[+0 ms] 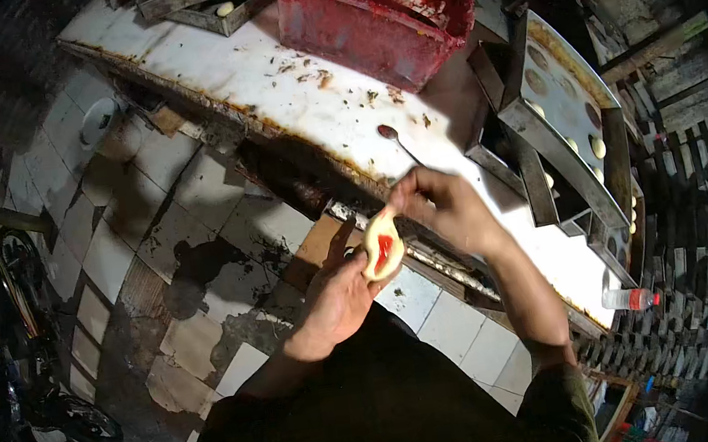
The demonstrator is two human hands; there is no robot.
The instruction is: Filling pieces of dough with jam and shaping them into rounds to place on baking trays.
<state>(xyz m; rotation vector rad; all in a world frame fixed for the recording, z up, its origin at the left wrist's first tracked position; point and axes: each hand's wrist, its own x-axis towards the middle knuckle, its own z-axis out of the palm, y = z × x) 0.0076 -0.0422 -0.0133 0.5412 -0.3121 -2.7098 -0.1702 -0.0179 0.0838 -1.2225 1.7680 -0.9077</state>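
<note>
My left hand (337, 302) cradles a pale piece of dough (376, 267) with glossy red filling (385, 247) showing in its open middle. My right hand (441, 210) is just above it, thumb and fingertips pinching the drawn-up upper edge of the same dough. Beyond my hands, a spoon (388, 133) with red residue on its bowl lies on the white, stained counter (202, 63), its handle running toward my right hand.
A red-smeared plastic tub (353, 35) and metal trays (205, 14) stand at the back. Stacked trays (573, 168) with dough balls (598, 147) are on the right, near a bottle (624, 299). A bicycle (57, 390) is at left on the tiled floor (101, 252).
</note>
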